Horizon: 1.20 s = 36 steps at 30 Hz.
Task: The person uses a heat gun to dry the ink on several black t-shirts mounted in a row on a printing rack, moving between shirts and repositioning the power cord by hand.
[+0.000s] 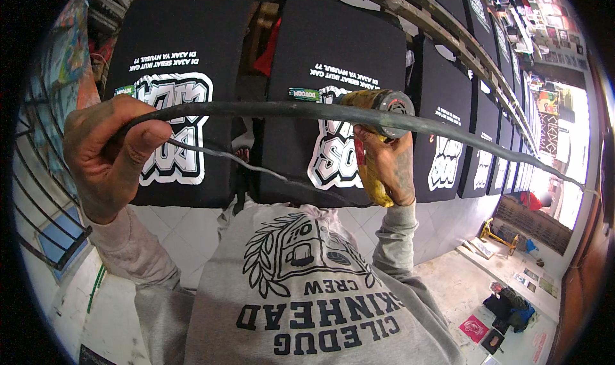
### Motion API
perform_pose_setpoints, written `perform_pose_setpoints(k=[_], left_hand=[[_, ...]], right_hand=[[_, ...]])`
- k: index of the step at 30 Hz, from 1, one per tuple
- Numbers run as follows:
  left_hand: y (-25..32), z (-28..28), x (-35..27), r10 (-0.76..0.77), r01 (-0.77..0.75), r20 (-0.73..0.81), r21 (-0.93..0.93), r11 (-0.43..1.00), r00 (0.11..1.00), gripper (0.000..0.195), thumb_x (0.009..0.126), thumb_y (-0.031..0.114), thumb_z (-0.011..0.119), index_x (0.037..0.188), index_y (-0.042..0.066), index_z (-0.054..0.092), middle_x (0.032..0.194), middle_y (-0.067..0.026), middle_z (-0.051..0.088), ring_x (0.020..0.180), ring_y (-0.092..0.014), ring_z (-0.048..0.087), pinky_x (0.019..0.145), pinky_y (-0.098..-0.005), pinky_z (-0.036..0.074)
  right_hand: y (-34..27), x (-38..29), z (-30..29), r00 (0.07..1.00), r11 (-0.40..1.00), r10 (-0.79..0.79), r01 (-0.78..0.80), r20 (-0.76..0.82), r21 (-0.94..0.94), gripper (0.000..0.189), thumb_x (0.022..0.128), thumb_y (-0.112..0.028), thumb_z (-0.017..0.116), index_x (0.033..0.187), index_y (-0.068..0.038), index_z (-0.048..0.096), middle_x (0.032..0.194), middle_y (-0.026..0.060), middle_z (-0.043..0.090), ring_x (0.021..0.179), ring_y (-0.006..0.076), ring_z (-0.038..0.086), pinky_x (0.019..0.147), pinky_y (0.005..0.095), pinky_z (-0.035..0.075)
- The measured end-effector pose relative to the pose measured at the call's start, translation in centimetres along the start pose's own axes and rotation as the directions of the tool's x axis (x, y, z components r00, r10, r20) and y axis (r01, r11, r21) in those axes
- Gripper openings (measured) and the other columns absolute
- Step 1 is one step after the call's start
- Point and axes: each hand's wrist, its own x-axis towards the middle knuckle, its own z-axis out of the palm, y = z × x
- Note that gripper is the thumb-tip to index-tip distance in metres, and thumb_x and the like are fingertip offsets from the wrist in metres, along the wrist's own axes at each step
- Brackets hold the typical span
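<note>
My left hand (108,156) pinches a black power cord (269,109) between thumb and fingers. One stretch of the cord runs across the view to the far right, while a thinner-looking stretch drops toward the tool's handle. In my right hand (398,170) is a yellow heat gun (375,184), gripped by its handle above a black T-shirt (336,38) with a white lettered print. The tool's round rear end faces me, and its nozzle is hidden. Beneath my left hand lies another black T-shirt (178,23) with the same kind of print.
Several more printed shirts (442,91) continue in a row to the right, with a wooden rail (451,28) behind them. A black metal rack (48,221) stands at left. Clothing (509,307) lies on the floor (442,288) at lower right. A person in red (531,200) is far off.
</note>
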Motion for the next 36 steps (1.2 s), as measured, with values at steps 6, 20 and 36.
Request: perform_pose_setpoints(k=[6,20,36], left_hand=[[0.0,-0.5,-0.2,0.02,-0.019,-0.017,0.05,0.999,1.0,0.038,0.096,0.036,0.074,0.077,0.004,0.069,0.059,0.0011,0.054,0.047,-0.005,0.041,0.044,-0.0247,0.026],[0.4,-0.7,-0.8,-0.024,0.026,-0.041,0.048,0.999,0.999,0.038,0.095,0.037,0.075,0.078,0.004,0.069,0.058,0.0013,0.054,0.047,-0.006,0.042,0.044,-0.0252,0.029],[1.4,-0.4,-0.2,-0.002,0.005,-0.048,0.062,0.998,0.999,0.039,0.094,0.036,0.076,0.077,0.002,0.07,0.059,-0.0005,0.057,0.047,-0.007,0.045,0.044,-0.025,0.029]], right_hand=[[1.4,1.0,0.0,0.992,0.985,-0.126,0.128,0.026,-0.118,0.028,0.081,-0.014,0.082,0.105,-0.002,0.072,0.112,0.0136,0.067,0.103,0.0299,0.064,0.091,0.0421,0.051],[4.9,1.5,-3.6,0.999,0.994,-0.052,0.053,0.013,-0.091,0.039,0.088,-0.014,0.077,0.125,-0.008,0.068,0.115,0.0127,0.071,0.105,0.0278,0.067,0.092,0.0424,0.052],[5.5,-1.7,-3.8,0.991,0.946,-0.124,0.104,-0.045,-0.307,0.034,0.088,-0.011,0.081,0.115,0.002,0.065,0.108,0.0111,0.072,0.096,0.0188,0.07,0.086,0.0332,0.056]])
